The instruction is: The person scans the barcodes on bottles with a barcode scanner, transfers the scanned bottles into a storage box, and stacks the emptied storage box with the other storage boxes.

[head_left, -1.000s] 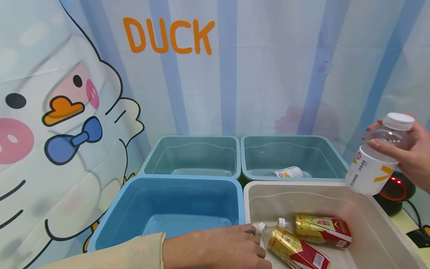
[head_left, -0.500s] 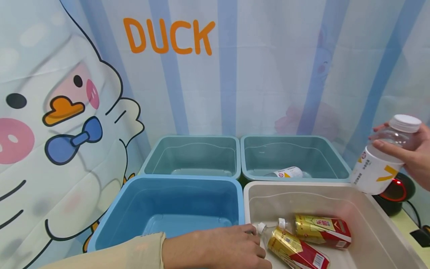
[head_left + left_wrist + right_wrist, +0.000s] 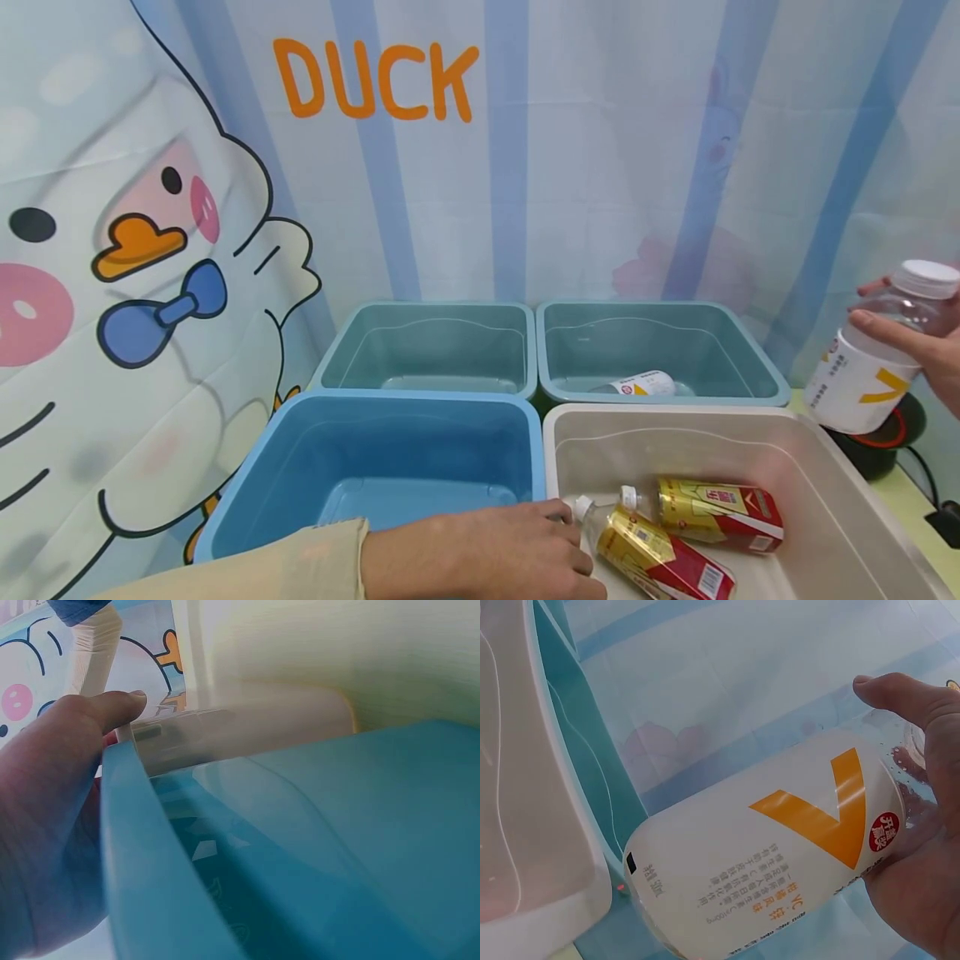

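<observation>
My right hand (image 3: 930, 342) grips a clear plastic bottle (image 3: 862, 379) by its upper part, below the white cap. Its white label bears an orange V mark, large in the right wrist view. The bottle is tilted, just beyond the right rim of the beige bin (image 3: 813, 467). My left hand (image 3: 517, 550) lies over the adjoining rims of the blue bin (image 3: 450, 400) and the beige bin, fingers bent down on the beige side. In the left wrist view the thumb (image 3: 120, 709) extends above the rim. Near those fingers, two gold-and-red labelled bottles (image 3: 660, 554) lie in the beige bin.
Two teal bins (image 3: 427, 304) stand behind; the right one holds a lying white-labelled bottle (image 3: 645, 383). A round black device (image 3: 873, 458) with a red ring and a cable sits right of the beige bin. A printed duck curtain (image 3: 592, 167) hangs close behind.
My right hand has carried the white-labelled bottle steadily right and slightly down, past the beige bin's rim. The left hand and the bottles in the bins have not moved.
</observation>
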`<action>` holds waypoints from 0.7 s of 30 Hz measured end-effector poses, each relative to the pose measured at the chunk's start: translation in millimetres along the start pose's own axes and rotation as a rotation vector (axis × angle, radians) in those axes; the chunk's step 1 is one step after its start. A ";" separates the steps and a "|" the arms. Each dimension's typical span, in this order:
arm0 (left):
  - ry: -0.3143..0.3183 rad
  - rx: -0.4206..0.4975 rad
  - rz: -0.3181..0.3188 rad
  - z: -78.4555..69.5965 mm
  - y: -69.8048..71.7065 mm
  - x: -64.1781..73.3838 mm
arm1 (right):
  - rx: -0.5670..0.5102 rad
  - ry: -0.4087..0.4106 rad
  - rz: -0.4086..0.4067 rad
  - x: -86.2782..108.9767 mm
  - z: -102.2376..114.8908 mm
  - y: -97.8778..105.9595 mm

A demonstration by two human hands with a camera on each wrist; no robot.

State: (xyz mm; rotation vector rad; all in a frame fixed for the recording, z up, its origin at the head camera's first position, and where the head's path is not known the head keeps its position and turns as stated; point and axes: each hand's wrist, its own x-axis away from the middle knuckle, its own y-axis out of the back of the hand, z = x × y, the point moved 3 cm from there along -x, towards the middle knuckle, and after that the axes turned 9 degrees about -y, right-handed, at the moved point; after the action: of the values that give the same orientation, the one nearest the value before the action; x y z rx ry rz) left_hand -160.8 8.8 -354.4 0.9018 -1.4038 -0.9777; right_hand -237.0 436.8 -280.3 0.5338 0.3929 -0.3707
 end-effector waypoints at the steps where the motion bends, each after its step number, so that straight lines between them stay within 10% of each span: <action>1: 0.000 0.005 -0.001 0.3 0.0 0.1 | 0.005 -0.002 -0.005 -0.4 -2.0 0.6; 21: -0.003 0.006 -0.001 1.3 -0.6 0.1 | 0.034 -0.180 -0.015 -2.3 -52.0 9.8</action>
State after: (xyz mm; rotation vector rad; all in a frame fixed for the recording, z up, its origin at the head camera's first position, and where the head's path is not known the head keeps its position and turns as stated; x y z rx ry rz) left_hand -162.1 8.6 -354.9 0.9063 -1.4093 -0.9766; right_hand -248.3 473.9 -316.3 0.5259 0.2171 -0.4370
